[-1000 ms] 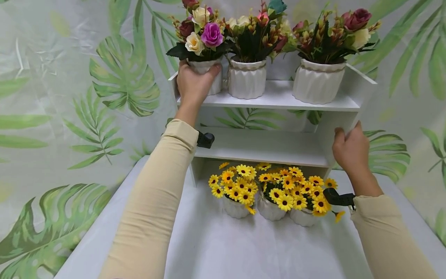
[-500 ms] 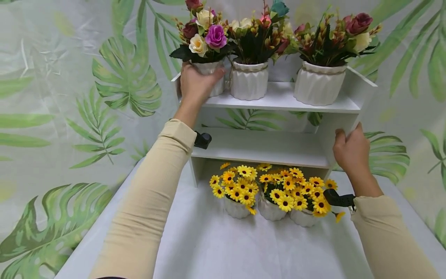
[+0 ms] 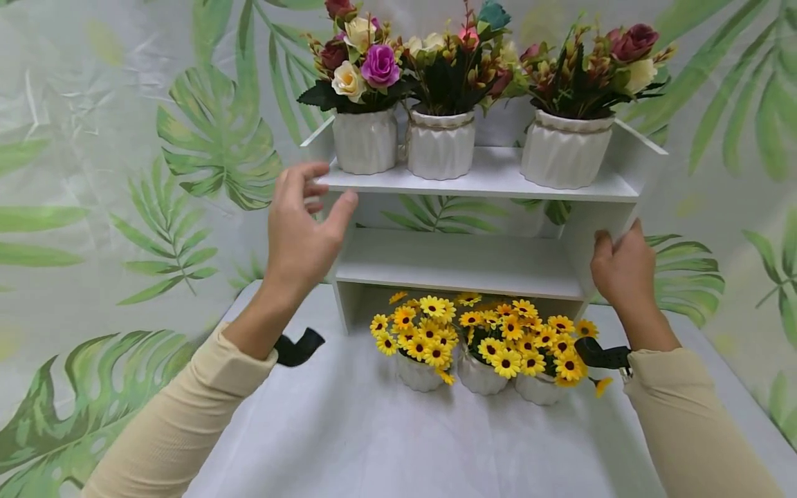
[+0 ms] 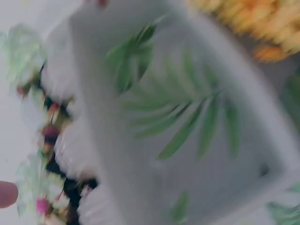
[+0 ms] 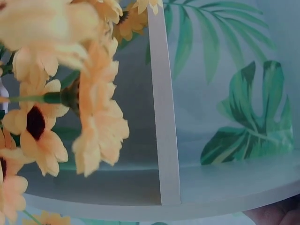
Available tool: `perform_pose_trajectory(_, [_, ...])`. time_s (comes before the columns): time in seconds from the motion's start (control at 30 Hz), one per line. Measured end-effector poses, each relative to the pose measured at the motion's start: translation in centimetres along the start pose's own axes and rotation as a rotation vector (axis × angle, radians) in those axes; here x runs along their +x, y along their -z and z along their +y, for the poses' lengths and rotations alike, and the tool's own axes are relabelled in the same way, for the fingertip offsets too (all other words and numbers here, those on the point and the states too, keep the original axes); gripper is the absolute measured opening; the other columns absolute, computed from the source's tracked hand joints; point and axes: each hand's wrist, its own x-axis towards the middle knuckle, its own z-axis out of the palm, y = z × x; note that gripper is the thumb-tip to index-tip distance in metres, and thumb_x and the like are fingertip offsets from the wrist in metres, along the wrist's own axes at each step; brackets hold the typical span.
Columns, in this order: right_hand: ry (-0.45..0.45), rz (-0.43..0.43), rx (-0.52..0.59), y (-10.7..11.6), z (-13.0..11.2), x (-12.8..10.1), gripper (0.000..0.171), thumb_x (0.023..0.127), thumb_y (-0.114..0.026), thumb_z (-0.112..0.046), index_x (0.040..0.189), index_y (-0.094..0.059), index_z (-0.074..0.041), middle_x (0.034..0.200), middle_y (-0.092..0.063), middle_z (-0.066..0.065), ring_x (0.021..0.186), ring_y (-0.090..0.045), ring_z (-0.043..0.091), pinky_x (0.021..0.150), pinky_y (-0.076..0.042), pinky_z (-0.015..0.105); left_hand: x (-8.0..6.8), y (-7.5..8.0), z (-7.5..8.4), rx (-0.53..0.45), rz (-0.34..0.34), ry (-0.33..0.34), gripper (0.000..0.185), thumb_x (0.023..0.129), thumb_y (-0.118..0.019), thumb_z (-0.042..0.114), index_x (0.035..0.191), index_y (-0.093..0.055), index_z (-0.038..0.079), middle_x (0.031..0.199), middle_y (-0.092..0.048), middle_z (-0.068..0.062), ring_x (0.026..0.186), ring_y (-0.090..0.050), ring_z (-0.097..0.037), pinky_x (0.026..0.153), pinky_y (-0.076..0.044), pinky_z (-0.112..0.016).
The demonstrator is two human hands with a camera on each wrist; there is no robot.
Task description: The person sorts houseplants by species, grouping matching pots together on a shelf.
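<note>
A white shelf unit (image 3: 461, 259) faces me, with three white ribbed pots of artificial roses on its top board: a left pot (image 3: 365, 142), a middle pot (image 3: 441, 145) and a right pot (image 3: 566, 151). My left hand (image 3: 301, 235) hangs in the air just left of the unit, fingers and thumb spread apart, holding nothing. In the left wrist view one blurred fingertip (image 4: 7, 193) shows. My right hand (image 3: 625, 277) grips the front edge of the unit's right side panel. Part of that hand appears at the lower right of the right wrist view.
Several pots of yellow daisies (image 3: 423, 339) stand on the white table (image 3: 398, 449), in front of the unit's bottom opening. The middle board carries nothing. A leaf-print cloth (image 3: 218, 131) hangs behind. Black wrist straps jut from both sleeves.
My left hand has let go of the left rose pot and drawn back down and to the left. That pot now stands on the top board. My right hand keeps its place.
</note>
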Motion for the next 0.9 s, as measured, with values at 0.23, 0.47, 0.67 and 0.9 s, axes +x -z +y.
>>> perform_pose_trajectory(0.23, [0.018, 0.011, -0.002, 0.1, 0.3, 0.3, 0.051, 0.105, -0.033, -0.024, 0.147, -0.032, 0.005, 0.137, -0.049, 0.038, 0.121, -0.050, 0.060, 0.092, -0.043, 0.075, -7.1, -0.8, -4.9, 0.209, -0.216, -0.116, 0.019, 0.088, -0.071, 0.018, 0.105, -0.069, 0.008, 0.116, -0.068, -0.006, 0.114, -0.057, -0.026, 0.092, -0.048, -0.044])
perform_pose_trajectory(0.47, [0.001, -0.002, -0.002, -0.2, 0.1, 0.1, 0.051, 0.105, -0.032, -0.025, 0.147, -0.032, 0.005, 0.137, -0.049, 0.037, 0.123, -0.050, 0.059, 0.093, -0.043, 0.074, -12.2, -2.7, -8.7, 0.261, -0.304, -0.091, 0.010, 0.087, -0.073, 0.015, 0.096, -0.069, 0.012, 0.095, -0.069, 0.000, 0.094, -0.062, -0.019, 0.080, -0.052, -0.035])
perform_pose_trajectory(0.67, [0.024, 0.007, -0.002, -0.4, 0.0, 0.1, 0.051, 0.104, -0.034, -0.024, 0.145, -0.033, 0.006, 0.134, -0.051, 0.038, 0.118, -0.052, 0.060, 0.091, -0.044, 0.074, -16.4, -4.3, -11.7, 0.246, -0.449, 0.052, 0.007, 0.086, -0.073, 0.015, 0.092, -0.069, 0.014, 0.090, -0.066, 0.007, 0.087, -0.061, -0.015, 0.075, -0.051, -0.026])
perform_pose_trajectory(0.9, [0.005, 0.002, -0.007, -0.2, 0.3, 0.3, 0.052, 0.105, -0.032, -0.025, 0.148, -0.031, 0.004, 0.137, -0.050, 0.037, 0.122, -0.051, 0.059, 0.093, -0.043, 0.074, -17.0, -7.2, -14.8, 0.080, -0.591, 0.325, 0.021, 0.091, -0.067, 0.017, 0.108, -0.066, 0.005, 0.108, -0.068, -0.008, 0.092, -0.061, -0.017, 0.071, -0.050, -0.025])
